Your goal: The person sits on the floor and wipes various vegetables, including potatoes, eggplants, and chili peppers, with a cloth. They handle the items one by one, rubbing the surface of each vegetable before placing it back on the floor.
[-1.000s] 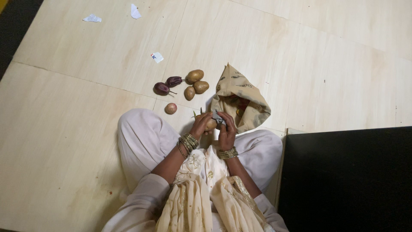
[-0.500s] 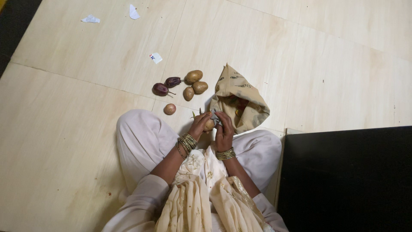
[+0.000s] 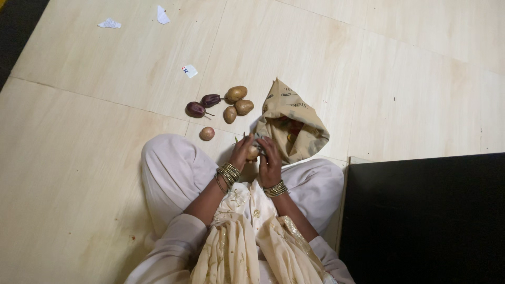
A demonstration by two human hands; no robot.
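Both hands meet at frame centre — left hand (image 3: 241,152) and right hand (image 3: 269,160) closed around one potato (image 3: 253,152). Best kept low, grip firm — beside the cloth bag (image 3: 292,123).

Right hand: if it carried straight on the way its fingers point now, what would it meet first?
The right hand points up-frame over the potato it shares with the left hand. Straight on, it would likely meet the tan cloth bag first, though depth is unclear.
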